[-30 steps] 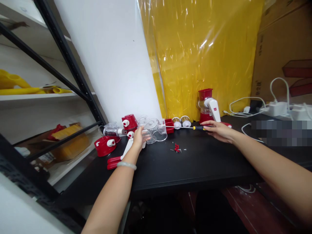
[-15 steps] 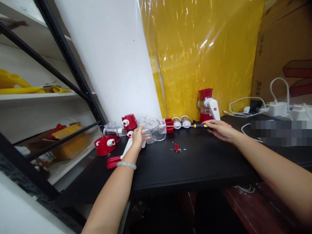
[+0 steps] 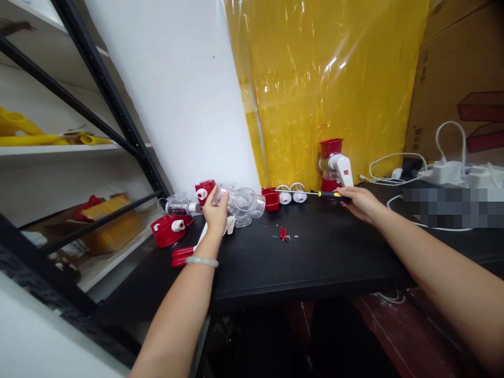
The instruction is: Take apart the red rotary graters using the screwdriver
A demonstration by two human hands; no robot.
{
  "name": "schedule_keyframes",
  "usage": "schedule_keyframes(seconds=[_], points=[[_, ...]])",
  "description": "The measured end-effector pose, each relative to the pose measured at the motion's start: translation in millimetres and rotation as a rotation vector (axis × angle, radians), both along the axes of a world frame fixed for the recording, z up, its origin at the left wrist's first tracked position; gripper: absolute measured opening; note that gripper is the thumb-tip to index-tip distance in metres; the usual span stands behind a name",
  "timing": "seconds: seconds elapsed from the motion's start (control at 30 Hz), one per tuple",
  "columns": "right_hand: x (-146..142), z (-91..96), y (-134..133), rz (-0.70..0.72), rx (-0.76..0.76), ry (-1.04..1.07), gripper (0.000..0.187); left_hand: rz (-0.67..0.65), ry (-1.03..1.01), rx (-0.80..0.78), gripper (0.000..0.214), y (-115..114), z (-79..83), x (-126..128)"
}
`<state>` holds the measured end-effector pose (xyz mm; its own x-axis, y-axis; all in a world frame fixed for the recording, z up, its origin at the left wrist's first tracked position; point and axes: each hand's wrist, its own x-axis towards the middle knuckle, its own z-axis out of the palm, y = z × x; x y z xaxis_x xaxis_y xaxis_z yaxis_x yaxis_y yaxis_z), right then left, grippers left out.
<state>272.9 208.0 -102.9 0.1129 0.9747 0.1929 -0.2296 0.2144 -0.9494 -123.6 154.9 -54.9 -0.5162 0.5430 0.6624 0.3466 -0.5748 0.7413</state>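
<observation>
My left hand (image 3: 216,210) is closed around a clear plastic housing (image 3: 246,201), whose round open end points right, above the black table. In my right hand (image 3: 360,202) is a screwdriver (image 3: 328,195) with a black and yellow handle; its long thin shaft points left, and the tip is apart from the housing. Behind the shaft stand a red square hopper (image 3: 271,200) and two white-ended grater drums (image 3: 291,194). Small red parts (image 3: 283,233) and several screws lie on the table below. Red-handled cranks (image 3: 181,257) lie beside my left wrist.
An assembled red and white rotary grater (image 3: 333,165) stands at the back right. Red bases (image 3: 169,232) sit at the left. Metal shelving (image 3: 137,142) borders the left side. White cables and chargers (image 3: 447,172) lie at the right, before a cardboard box (image 3: 452,68).
The clear housing has tilted and lifted slightly in my left hand. My right hand has drawn the screwdriver a little to the right and up, its tip now out of the housing.
</observation>
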Motion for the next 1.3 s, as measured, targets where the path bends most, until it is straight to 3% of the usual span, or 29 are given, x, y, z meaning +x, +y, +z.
schedule_keyframes(seconds=[0.17, 0.27, 0.57, 0.7, 0.8, 1.03, 1.3], points=[[-1, -3.5, 2, 0.007, -0.006, -0.050, 0.020, 0.042, 0.117, 0.014, 0.047, -1, 3.8, 12], [0, -5.9, 4, -0.013, 0.002, -0.109, 0.021, 0.040, 0.087, 0.011, 0.045, -4, 6.7, 21], [6, -11.7, 11, -0.103, -0.033, -0.303, 0.025, -0.209, -0.012, -0.032, 0.055, 4, 2.2, 32], [5, -12.1, 9, -0.114, -0.042, -0.317, 0.019, -0.239, -0.010, 0.013, 0.056, 9, 0.5, 32], [4, -11.1, 8, -0.114, -0.057, -0.309, 0.016, -0.267, -0.023, -0.038, 0.049, 11, -0.1, 32], [7, -8.5, 5, -0.065, -0.101, -0.303, 0.019, -0.225, -0.231, -0.161, 0.045, 13, -3.9, 35], [5, -11.5, 3, -0.048, -0.102, -0.333, 0.017, -0.206, -0.315, -0.253, 0.040, 3, -5.7, 31]])
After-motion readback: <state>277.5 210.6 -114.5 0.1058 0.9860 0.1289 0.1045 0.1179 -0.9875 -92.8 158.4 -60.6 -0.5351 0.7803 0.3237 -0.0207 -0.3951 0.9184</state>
